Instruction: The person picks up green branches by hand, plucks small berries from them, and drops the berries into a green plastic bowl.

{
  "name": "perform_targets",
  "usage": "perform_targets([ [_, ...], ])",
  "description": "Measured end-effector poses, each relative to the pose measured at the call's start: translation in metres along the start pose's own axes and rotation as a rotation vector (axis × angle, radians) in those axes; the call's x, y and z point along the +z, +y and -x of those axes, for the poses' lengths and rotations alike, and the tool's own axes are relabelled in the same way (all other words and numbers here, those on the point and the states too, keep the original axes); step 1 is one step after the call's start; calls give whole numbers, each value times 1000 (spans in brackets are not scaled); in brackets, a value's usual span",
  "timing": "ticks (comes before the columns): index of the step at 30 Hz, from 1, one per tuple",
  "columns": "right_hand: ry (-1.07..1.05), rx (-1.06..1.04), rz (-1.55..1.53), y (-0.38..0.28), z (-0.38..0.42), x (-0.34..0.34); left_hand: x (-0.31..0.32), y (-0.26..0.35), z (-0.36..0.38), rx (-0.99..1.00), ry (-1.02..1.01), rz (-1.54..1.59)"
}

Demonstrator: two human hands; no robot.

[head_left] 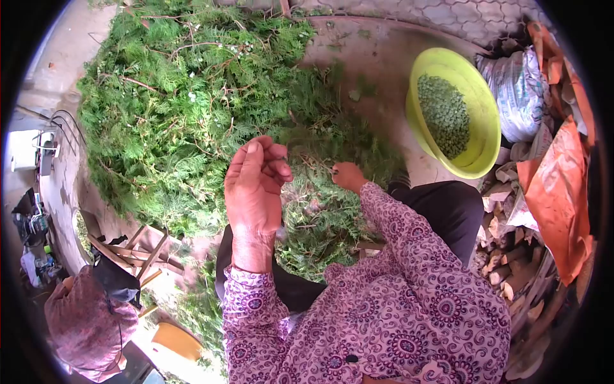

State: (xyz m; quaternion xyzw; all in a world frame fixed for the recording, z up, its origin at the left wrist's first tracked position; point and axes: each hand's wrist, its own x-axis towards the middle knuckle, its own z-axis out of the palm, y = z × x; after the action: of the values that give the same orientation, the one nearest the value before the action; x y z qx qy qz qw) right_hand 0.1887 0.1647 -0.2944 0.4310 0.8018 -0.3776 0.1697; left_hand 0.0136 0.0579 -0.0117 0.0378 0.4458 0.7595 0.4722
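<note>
My left hand [254, 185] is raised in front of me, palm side up, with its fingers curled in against the thumb. Whatever small thing may be in those fingers is too small to make out. To the right, my right hand [348, 176] is closed round the stem of a leafy evergreen branch [374, 148], whose foliage is smeared by motion. Beyond both hands spreads a large heap of cut evergreen sprigs [185, 96], with thin brown twigs among them. More green sprigs [313, 237] lie between my knees, below the hands.
At the right stands a yellow-green basin [483, 137] holding many small green cones or berries [444, 115]. Behind it are a white woven sack [511, 93], an orange sheet [563, 198] and chopped wood [508, 269]. Another person [93, 320], a wooden stool [144, 256] and an orange basin [178, 342] are lower left.
</note>
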Motion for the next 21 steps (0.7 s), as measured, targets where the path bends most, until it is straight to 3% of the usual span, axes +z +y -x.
perform_targets([
  [1,-103,10,-46,-8,5,-14,-2,-1,-1,3,-17,-24],
  [3,44,0,-37,-16,15,-23,-2,0,1,11,-41,-42],
  [5,215,-146,-85,-17,19,-25,-1,2,2,2,-33,-41],
  [8,305,-282,-7,-36,25,-44,-3,4,2,23,-83,-32],
  [12,233,-264,34,-83,55,-92,-1,9,1,65,-60,49],
  [18,485,-501,80,-142,97,-146,-6,18,1,81,-96,120],
  [21,478,-553,115,-172,112,-171,-7,24,6,95,-118,145],
])
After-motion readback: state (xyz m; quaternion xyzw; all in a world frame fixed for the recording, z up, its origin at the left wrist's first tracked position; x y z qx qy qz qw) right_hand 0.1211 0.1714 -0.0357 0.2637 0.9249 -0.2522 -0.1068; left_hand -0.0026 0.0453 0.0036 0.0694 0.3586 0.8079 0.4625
